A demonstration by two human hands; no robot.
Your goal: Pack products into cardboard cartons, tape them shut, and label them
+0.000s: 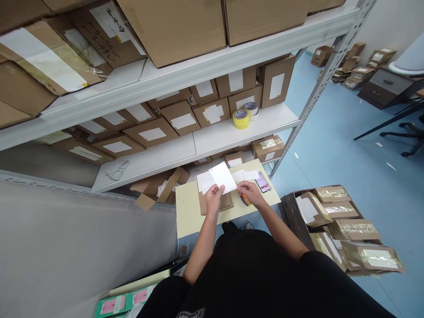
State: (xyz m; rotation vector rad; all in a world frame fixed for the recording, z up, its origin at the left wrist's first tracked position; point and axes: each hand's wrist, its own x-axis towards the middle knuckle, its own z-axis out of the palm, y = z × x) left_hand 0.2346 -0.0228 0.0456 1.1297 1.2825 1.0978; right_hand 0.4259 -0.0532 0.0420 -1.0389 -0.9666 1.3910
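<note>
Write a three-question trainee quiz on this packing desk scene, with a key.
1. True or false: the left hand holds a white paper sheet.
2. Which hand rests on the orange object on the small cream table?
3. The yellow tape roll sits: A) on the white metal shelf, B) on the blue floor, C) on the table.

Key: 1 true; 2 right hand; 3 A.

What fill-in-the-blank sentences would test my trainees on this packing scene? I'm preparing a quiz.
1. The left hand holds a white ____.
2. The right hand rests on the small ____.
3. The tape rolls stand on a ____.
Missing words: sheet; table; shelf.
</note>
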